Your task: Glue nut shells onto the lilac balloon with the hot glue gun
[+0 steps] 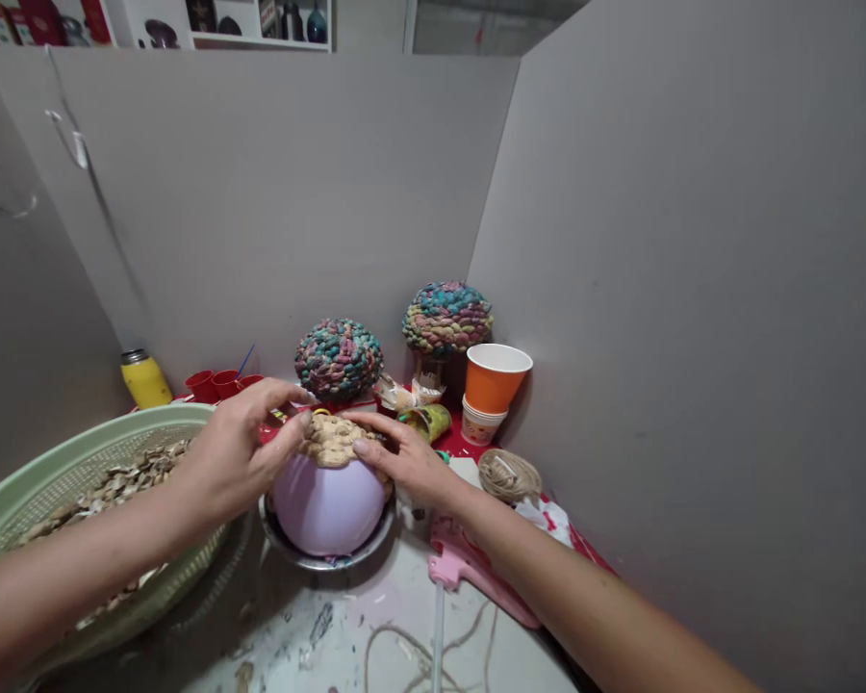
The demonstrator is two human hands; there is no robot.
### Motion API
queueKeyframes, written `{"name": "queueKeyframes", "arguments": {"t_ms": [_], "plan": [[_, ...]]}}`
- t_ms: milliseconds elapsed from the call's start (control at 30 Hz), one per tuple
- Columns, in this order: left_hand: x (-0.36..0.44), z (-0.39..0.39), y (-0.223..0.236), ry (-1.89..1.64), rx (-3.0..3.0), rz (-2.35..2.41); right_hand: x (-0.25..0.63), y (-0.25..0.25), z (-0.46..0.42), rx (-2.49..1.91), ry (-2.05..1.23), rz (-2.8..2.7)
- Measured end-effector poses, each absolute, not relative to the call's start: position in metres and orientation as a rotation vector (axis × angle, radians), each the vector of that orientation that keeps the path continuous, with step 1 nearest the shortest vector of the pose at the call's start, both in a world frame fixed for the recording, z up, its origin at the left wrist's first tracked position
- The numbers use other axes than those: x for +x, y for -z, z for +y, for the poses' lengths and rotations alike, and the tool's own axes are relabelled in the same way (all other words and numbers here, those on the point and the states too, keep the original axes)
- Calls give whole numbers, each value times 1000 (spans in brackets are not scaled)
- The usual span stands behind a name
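Note:
A lilac balloon sits in a metal bowl, its upper part covered with peanut shells. My left hand is at the left edge of the shells, thumb and fingers apart, with the thumb tip against them. On the other side, my right hand rests on the shell layer with its fingers stretched out and the thumb on the front edge. Part of the shell layer is hidden under my hands. To the left, a green plastic basket holds many loose shells.
A pink glue gun with a glue stick lies right of the bowl, near a twine roll. Behind stand two painted shell balls, an orange paper cup, red cups and a yellow bottle. Grey partitions enclose the table.

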State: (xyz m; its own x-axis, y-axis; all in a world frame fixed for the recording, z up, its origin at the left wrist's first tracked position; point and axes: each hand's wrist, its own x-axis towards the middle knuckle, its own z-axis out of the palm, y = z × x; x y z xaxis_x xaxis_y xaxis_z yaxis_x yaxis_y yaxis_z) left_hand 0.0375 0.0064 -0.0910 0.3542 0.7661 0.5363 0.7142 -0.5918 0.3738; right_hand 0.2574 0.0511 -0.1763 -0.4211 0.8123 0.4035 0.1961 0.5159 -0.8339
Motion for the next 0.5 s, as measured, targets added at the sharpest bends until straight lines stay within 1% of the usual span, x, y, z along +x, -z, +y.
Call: {"name": "queueKeyframes", "arguments": {"t_ms": [100, 233, 367, 500], "plan": [[34, 30, 101, -878, 2294, 1391, 257, 177, 52, -813, -888, -1926], [33, 52, 122, -694, 2218, 1297, 258, 180, 54, -794, -793, -1972], [34, 58, 137, -668, 2200, 1267, 261, 179, 50, -780, -568, -1946], [36, 56, 140, -679, 2190, 1260, 258, 170, 31, -689, -314, -1893]]}}
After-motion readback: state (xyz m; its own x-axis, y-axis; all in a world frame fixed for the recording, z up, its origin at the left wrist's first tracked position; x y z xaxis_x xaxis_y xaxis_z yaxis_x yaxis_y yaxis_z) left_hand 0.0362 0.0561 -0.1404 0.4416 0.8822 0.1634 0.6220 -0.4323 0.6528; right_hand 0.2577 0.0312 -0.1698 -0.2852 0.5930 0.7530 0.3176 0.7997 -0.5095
